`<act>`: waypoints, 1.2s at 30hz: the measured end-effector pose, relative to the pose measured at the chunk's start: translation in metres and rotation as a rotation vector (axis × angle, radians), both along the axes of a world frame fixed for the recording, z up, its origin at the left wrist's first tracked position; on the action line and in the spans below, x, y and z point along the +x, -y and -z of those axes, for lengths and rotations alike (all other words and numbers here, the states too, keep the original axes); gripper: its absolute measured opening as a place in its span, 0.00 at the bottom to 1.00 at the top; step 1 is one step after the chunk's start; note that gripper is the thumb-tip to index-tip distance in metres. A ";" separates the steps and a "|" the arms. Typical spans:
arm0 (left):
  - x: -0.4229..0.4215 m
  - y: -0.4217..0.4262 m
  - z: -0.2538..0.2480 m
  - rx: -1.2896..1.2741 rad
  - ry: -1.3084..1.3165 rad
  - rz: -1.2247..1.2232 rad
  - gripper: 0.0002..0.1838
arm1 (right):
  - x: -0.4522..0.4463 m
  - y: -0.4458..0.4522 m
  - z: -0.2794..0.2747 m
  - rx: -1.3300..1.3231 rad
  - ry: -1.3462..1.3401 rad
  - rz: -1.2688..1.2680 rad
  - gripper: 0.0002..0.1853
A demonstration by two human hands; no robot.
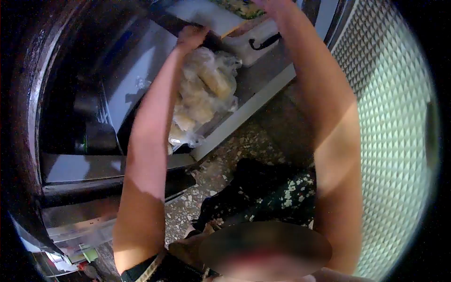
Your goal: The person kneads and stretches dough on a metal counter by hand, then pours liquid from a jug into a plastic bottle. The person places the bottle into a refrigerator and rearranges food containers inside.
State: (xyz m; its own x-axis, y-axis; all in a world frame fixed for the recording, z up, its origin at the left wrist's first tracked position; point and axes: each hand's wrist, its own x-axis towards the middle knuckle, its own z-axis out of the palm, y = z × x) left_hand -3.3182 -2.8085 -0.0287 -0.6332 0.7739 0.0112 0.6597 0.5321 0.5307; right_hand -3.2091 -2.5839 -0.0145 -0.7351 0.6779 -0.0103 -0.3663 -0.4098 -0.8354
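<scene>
Both my arms reach forward over a light-coloured shelf or compartment. My left hand (pixel 192 38) is at the top centre, beside a dark edge, just above a heap of clear plastic bags (pixel 204 89) with pale yellowish contents. Its fingers are bent, and what they touch is hidden. At the top edge of the view my right hand (pixel 268 5) is mostly cut off, near a patterned green and yellow item (pixel 237 7). A whitish container with a black handle (pixel 253 46) lies below my right hand.
A textured pale panel (pixel 394 141) rises on the right. Dark cylindrical items (pixel 101 137) stand in the shadowed left part. The compartment's light front edge (pixel 249 110) runs diagonally above a speckled floor (pixel 221 164). Dark flowered cloth (pixel 282 195) shows below.
</scene>
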 end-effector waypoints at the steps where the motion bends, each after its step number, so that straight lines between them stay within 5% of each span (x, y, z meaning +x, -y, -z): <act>1: 0.007 -0.012 -0.005 -0.237 -0.053 -0.022 0.29 | 0.007 0.008 -0.004 0.175 0.154 0.042 0.28; 4: -0.007 -0.050 0.037 -0.314 -0.232 -0.106 0.35 | 0.015 0.004 -0.005 1.005 0.644 0.094 0.28; 7: 0.054 -0.040 -0.015 -0.446 -0.275 -0.078 0.31 | 0.021 -0.008 -0.003 1.806 1.030 0.076 0.28; 9: 0.077 -0.049 -0.022 -0.500 -0.373 -0.113 0.28 | 0.020 -0.016 -0.003 2.049 1.147 0.057 0.29; 11: 0.076 -0.067 0.003 -0.524 -1.060 0.245 0.14 | 0.018 -0.023 0.000 2.150 1.178 0.035 0.29; 15: 0.070 -0.076 0.018 -0.333 -0.978 0.394 0.23 | 0.040 0.017 -0.047 2.143 1.422 -0.084 0.27; 20: 0.080 -0.105 0.012 -0.745 -0.718 0.219 0.35 | 0.042 0.034 -0.061 2.137 1.444 -0.113 0.27; 23: 0.069 -0.115 0.027 -0.546 -0.609 0.109 0.37 | 0.042 0.027 -0.055 2.157 1.280 -0.022 0.29; 27: 0.075 -0.116 0.016 -0.680 -0.506 0.095 0.39 | 0.030 0.020 -0.058 2.159 1.407 -0.099 0.31; 30: 0.054 -0.120 0.036 -0.495 -0.578 0.065 0.38 | 0.032 0.029 -0.058 2.072 1.283 0.035 0.29; 33: 0.058 -0.118 0.012 -0.625 -0.455 0.175 0.39 | 0.010 0.018 -0.044 2.253 1.459 -0.011 0.29; 36: 0.053 -0.098 0.010 -0.605 -0.592 0.317 0.32 | 0.006 0.022 -0.035 1.035 0.816 0.065 0.33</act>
State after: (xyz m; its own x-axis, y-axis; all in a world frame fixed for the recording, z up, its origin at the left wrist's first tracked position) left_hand -3.2652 -2.7107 -0.0391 -0.4093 0.8908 -0.1976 0.8991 0.3568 -0.2538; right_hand -3.2029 -2.6062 0.0204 -0.7310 0.6737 0.1088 0.3944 0.5472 -0.7383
